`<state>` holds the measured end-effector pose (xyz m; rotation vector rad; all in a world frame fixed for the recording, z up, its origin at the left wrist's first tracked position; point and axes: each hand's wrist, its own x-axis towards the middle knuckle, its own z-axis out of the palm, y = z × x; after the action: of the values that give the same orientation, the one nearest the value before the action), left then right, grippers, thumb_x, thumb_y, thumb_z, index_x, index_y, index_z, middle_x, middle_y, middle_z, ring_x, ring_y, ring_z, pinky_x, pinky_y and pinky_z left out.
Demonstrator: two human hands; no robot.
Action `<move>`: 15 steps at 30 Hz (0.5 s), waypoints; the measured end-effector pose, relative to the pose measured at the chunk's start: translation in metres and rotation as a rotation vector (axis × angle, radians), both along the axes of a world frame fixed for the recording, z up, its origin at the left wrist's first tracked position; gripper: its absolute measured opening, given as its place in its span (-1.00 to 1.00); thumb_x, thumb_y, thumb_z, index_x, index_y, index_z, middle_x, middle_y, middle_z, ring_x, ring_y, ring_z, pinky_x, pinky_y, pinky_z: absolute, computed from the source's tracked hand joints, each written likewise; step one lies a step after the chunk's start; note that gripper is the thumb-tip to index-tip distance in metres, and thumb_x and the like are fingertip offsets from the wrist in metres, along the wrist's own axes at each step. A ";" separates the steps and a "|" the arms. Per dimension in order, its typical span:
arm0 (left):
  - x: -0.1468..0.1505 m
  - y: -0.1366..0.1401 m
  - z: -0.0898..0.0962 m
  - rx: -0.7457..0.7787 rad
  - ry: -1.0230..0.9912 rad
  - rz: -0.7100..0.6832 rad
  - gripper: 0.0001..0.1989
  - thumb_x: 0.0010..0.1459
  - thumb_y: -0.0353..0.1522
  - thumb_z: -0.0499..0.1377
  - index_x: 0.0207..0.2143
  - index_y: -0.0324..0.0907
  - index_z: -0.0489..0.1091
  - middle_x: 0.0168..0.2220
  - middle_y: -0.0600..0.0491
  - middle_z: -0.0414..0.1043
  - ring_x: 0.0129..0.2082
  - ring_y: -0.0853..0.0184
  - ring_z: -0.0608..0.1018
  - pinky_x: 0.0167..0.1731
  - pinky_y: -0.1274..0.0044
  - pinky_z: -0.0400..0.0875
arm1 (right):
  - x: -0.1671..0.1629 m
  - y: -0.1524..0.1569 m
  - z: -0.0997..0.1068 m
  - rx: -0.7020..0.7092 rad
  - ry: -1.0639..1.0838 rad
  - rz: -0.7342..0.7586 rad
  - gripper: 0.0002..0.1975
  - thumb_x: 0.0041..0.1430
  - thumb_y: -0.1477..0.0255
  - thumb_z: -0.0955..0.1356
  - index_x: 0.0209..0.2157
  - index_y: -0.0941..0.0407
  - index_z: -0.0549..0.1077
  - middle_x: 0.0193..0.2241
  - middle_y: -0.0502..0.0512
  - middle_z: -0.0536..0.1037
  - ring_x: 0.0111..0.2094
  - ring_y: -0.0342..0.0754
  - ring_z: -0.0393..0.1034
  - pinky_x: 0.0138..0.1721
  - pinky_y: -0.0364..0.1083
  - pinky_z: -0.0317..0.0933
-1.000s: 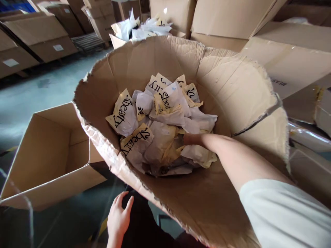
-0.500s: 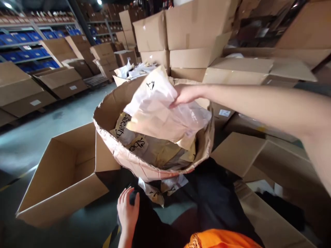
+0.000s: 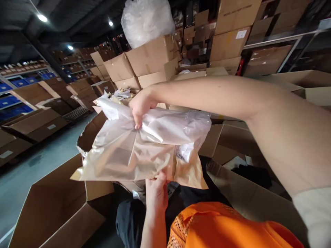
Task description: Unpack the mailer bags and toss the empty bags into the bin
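A large plastic mailer bag (image 3: 121, 151), white toward the top and yellowish below, is stretched out between my two hands. My right hand (image 3: 143, 105) is closed on its upper part, with the thumb pressed on the white plastic. At the bag's lower edge, my left hand (image 3: 157, 189) pinches the plastic. A label with a barcode (image 3: 184, 152) shows on the bag's right side. Behind and beneath it is the big round-sided carton (image 3: 89, 137), mostly hidden, so its contents do not show.
An open cardboard box (image 3: 59, 203) stands at the lower left. Another open box (image 3: 258, 196) with dark cloth in it is on the right. Stacked cartons (image 3: 152, 57) rise behind, topped by a clear plastic bundle (image 3: 147, 20). Shelves with blue bins (image 3: 18, 108) line the far left.
My right hand has brought the mailer bag up out of the carton and nearer to me. My left hand has risen from my knee and taken hold of its lower edge. The view has turned right.
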<state>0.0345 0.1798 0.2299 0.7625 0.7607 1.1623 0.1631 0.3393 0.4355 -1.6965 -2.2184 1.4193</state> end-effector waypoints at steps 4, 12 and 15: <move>0.013 -0.013 0.013 -0.067 0.014 0.129 -0.14 -0.33 -0.32 0.56 0.09 -0.14 0.39 -0.06 -0.07 0.55 0.03 0.11 0.56 0.06 0.38 0.46 | -0.002 0.004 -0.004 -0.076 0.018 0.078 -0.71 0.07 0.61 0.47 -0.14 0.43 0.51 -0.49 0.04 0.61 -0.42 -0.07 0.53 -0.26 0.02 0.50; -0.003 -0.029 0.017 -0.025 0.029 0.160 -0.07 -0.27 -0.39 0.55 0.20 -0.16 0.32 -0.06 -0.10 0.58 -0.02 0.14 0.61 -0.05 0.49 0.54 | -0.009 0.001 0.001 -0.091 0.076 0.108 -0.62 0.05 0.62 0.48 -0.06 0.40 0.48 -0.42 0.07 0.63 -0.37 -0.04 0.55 -0.14 0.12 0.48; -0.004 -0.030 0.014 -0.011 0.037 0.149 -0.10 -0.25 -0.39 0.53 0.20 -0.17 0.33 -0.06 -0.12 0.58 -0.03 0.08 0.61 -0.05 0.40 0.55 | -0.012 -0.003 0.003 -0.056 0.033 0.132 -0.65 0.10 0.61 0.46 -0.06 0.39 0.49 -0.42 0.05 0.63 -0.35 -0.04 0.56 -0.08 0.15 0.46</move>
<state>0.0307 0.1497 0.2443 0.7294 0.8652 1.2793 0.1507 0.3364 0.4388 -1.5549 -2.3344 1.5387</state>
